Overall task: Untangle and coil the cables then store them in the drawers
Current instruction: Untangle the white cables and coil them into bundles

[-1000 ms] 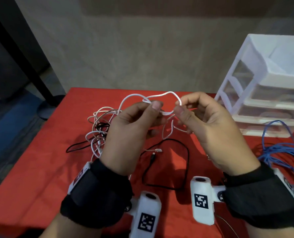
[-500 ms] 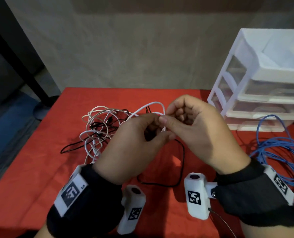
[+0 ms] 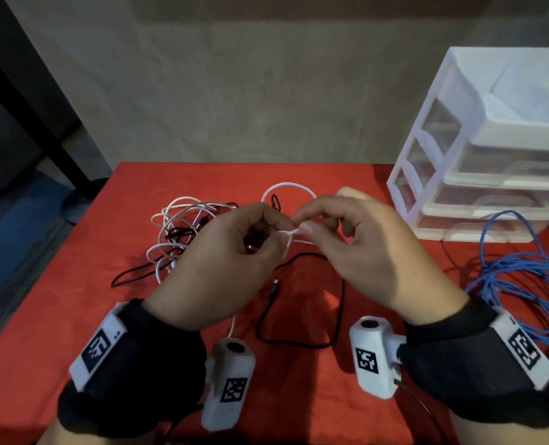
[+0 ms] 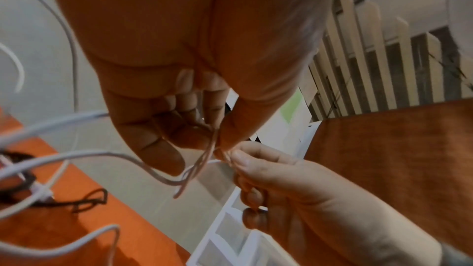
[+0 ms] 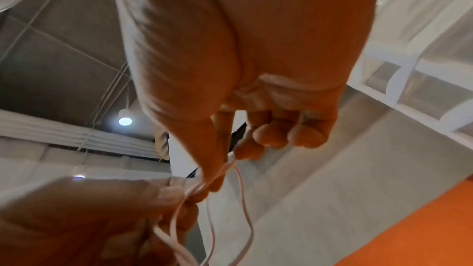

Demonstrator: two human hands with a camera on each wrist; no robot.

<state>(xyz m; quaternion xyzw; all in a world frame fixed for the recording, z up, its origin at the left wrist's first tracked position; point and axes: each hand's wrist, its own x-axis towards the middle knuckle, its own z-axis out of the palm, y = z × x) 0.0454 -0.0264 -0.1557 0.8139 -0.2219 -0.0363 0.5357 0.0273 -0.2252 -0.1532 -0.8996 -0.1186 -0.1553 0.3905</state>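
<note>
Both hands are raised above the red table and meet over its middle. My left hand pinches a thin white cable where its strands cross, and my right hand pinches the same crossing from the other side. In the left wrist view the white cable runs between thumb and forefinger. The right wrist view shows the white cable pinched and hanging in a loop. The rest of it lies tangled with a black cable on the table's left. A white drawer unit stands at the back right.
A loose bundle of blue cable lies on the table at the right, in front of the drawer unit. A dark pole with a round base stands on the floor beyond the table's left edge. A grey wall rises behind the table.
The hands have come together from slightly apart and now pinch one crossing of the white cable. The raised loop between them has shrunk, and the hands sit a little lower.
</note>
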